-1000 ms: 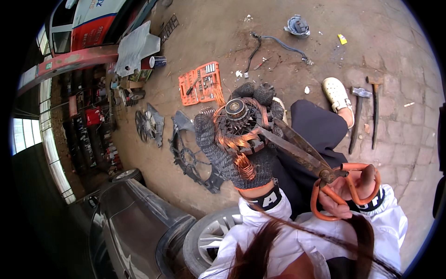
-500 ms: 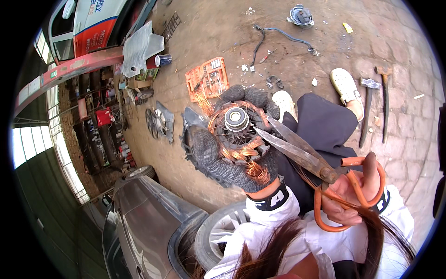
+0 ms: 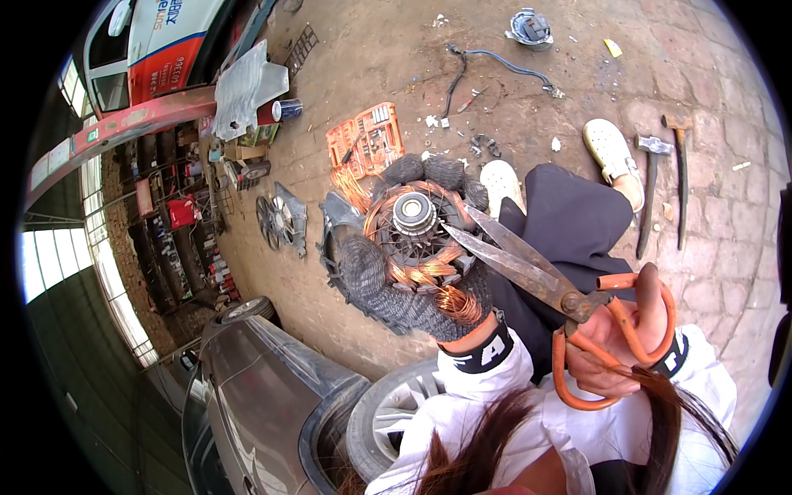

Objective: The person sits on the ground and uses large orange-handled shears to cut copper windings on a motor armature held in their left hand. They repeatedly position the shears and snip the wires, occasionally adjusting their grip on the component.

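Note:
My left hand (image 3: 404, 307), in a dark grey knitted glove, wraps round a round motor part (image 3: 414, 216) with copper windings and a bearing at its centre. Grey fingertips show over its far rim. A loose copper wire bundle (image 3: 456, 304) hangs by the glove's cuff; another fans out at the far left. In my bare right hand (image 3: 615, 351) is a pair of shears (image 3: 569, 301) with orange loop handles. Its blades are apart, pointing left, with the tips at the right side of the windings. Whether the blades touch any wire is hard to tell.
An orange socket set case (image 3: 365, 136) lies open beyond the motor part. Two hammers (image 3: 652, 190) rest on the paving at the right. A dark cable (image 3: 503, 56) and a round metal part (image 3: 530, 29) are farther off. A grey car (image 3: 272, 396) and a wheel (image 3: 384, 421) stand at the left.
The shears and my right hand have shifted slightly left, with the blades still apart. My left hand keeps its grip on the motor part. The whole view has moved a little.

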A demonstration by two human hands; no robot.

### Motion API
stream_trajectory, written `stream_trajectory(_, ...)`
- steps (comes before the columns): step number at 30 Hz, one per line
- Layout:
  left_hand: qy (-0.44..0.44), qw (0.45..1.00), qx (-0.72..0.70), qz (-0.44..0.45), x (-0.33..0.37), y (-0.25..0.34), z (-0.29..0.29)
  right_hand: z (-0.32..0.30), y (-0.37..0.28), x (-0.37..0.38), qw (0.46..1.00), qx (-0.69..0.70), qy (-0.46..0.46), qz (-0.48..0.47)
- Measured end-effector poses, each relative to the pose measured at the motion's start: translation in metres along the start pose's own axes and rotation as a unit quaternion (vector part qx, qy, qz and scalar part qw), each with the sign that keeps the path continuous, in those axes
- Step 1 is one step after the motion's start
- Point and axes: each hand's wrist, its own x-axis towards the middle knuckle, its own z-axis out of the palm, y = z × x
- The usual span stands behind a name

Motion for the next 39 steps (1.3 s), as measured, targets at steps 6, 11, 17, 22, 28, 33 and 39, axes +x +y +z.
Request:
stream_trajectory(6, 0.001, 1.000, 0.004, -0.002, 0.000, 0.000, 0.002, 0.009, -0.002, 0.000, 0.998, 0.007, 0.056, 0.000)
stream_trajectory(11, 0.000, 1.000, 0.008, -0.004, 0.001, -0.001, 0.003, 0.003, 0.001, 0.000, 1.000, 0.015, 0.019, -0.018)
stream_trajectory(17, 0.003, 1.000, 0.010, -0.004, 0.001, 0.000, 0.003, -0.008, 0.007, 0.004, 0.999, 0.031, -0.033, -0.024)
stream_trajectory(22, -0.001, 1.000, 0.015, -0.005, 0.004, -0.002, 0.005, -0.014, 0.011, 0.002, 0.999, 0.029, -0.032, -0.029)
stream_trajectory(28, -0.001, 1.000, 0.015, -0.004, 0.004, 0.001, 0.007, -0.004, 0.001, 0.005, 0.996, -0.082, 0.020, -0.006)
stream_trajectory(33, -0.004, 1.000, 0.015, -0.003, 0.004, 0.000, 0.008, -0.011, 0.005, 0.003, 0.996, -0.076, -0.005, -0.039)
stream_trajectory(39, -0.012, 1.000, 0.010, -0.007, 0.007, -0.006, 0.004, 0.004, -0.020, 0.015, 0.889, -0.353, 0.169, -0.238)
